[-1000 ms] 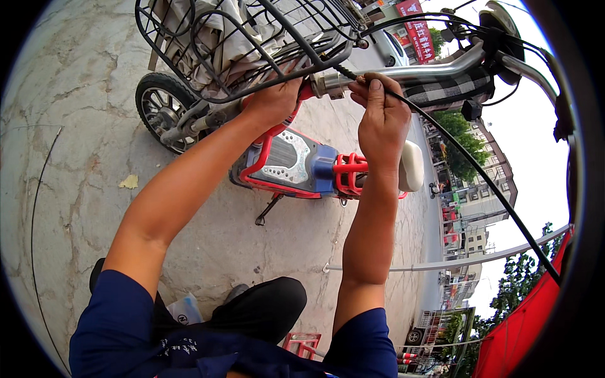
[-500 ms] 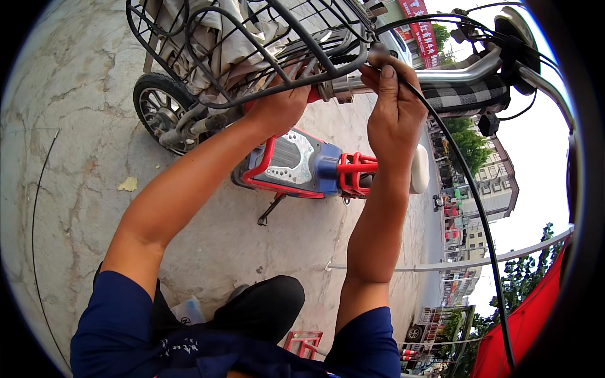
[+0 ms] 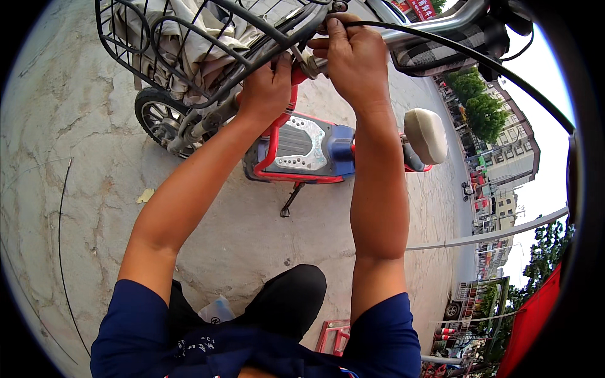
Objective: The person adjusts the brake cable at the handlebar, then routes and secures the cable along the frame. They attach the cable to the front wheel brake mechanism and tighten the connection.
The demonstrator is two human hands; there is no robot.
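My right hand point(image 3: 356, 60) is closed in a pinch on a black cable point(image 3: 435, 39), just beside the rim of a black wire basket point(image 3: 242, 62). From there the cable arcs off to the right. Lower and to the left, my left hand point(image 3: 266, 91) reaches in by the front of a red and blue electric scooter point(image 3: 343, 148). Its thumb points up and its fingers curl behind the basket rim, so what they grip is hidden. Close above my right forearm runs the silver handlebar point(image 3: 413, 33), with a checked grip cover point(image 3: 447, 49).
A crumpled beige cloth point(image 3: 198, 47) fills the basket. The front wheel point(image 3: 161, 120) stands on cracked pavement, and the kickstand point(image 3: 290, 200) is down. A thin black cable point(image 3: 61, 239) lies at left. A red metal frame point(image 3: 334, 337) is near my knee; a red canopy point(image 3: 535, 321) hangs at right.
My right hand has moved left and up along with the cable, closer to my left hand. The view has shifted, and the cable's free length now arcs higher at the right.
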